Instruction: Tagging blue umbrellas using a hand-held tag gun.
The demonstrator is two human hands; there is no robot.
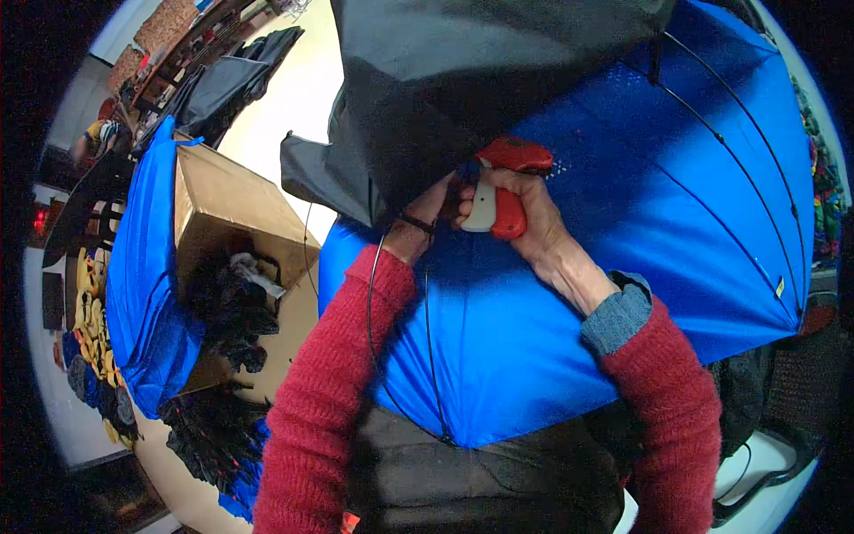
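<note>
A blue umbrella canopy [525, 356] is spread open in front of me, with thin black ribs on its inner side. My right hand [544, 222] is closed round the white and red handle of a pistol-grip hand tool [511, 214]. The tool's red upper part runs against black fabric [471, 71] that hangs over the umbrella's middle. My left hand [431, 203] reaches under this fabric close to the tool's front. A dark band circles its wrist. Its fingers are hidden, so I cannot see what they touch.
At left stands an open cardboard box [240, 187] with dark items inside and blue fabric [156, 294] over its side. Folded black cloth [236, 84] lies on the pale table beyond. A black bundle [209, 436] sits below the box. Dark fabric [463, 489] covers my lap.
</note>
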